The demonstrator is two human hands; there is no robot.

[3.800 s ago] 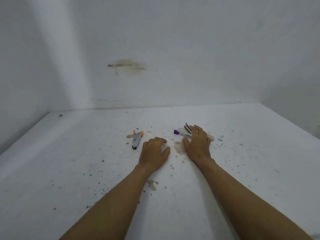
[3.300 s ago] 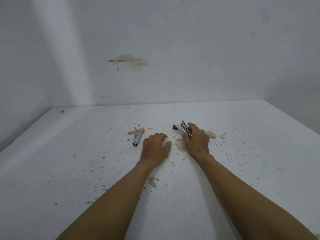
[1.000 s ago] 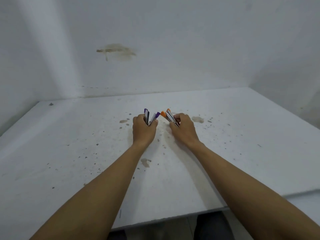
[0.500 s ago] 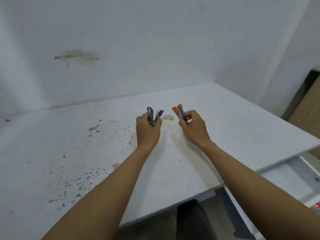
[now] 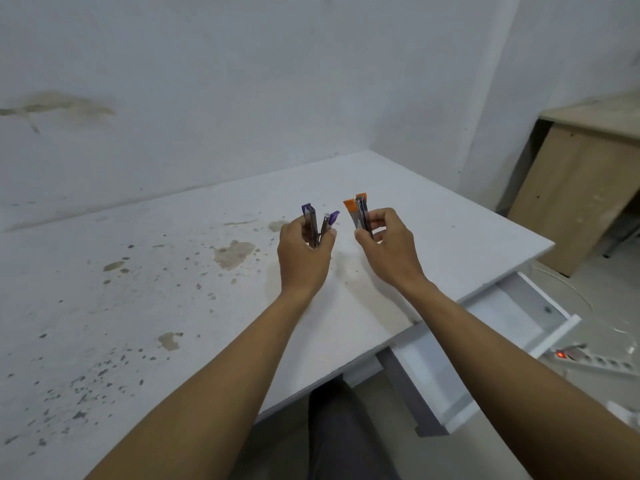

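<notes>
Holding the purple-tipped tool [image 5: 313, 225] upright above the table [image 5: 138, 306], my left hand [image 5: 304, 261] curls round it; my right hand [image 5: 389, 251] pinches the orange-tipped tool [image 5: 360, 211]. They may be small staplers. Pickup looks done; next they likely need carrying right to the open drawer [image 5: 502, 313].

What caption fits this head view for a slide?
Left hand grips purple-tipped metal pieces, right hand pinches orange-tipped metal pieces, both over a stained white table.

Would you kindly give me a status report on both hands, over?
Left hand grips purple-tipped stapler, splayed open. Right hand pinches orange-tipped stapler. Both held over table; nothing between them.
</notes>
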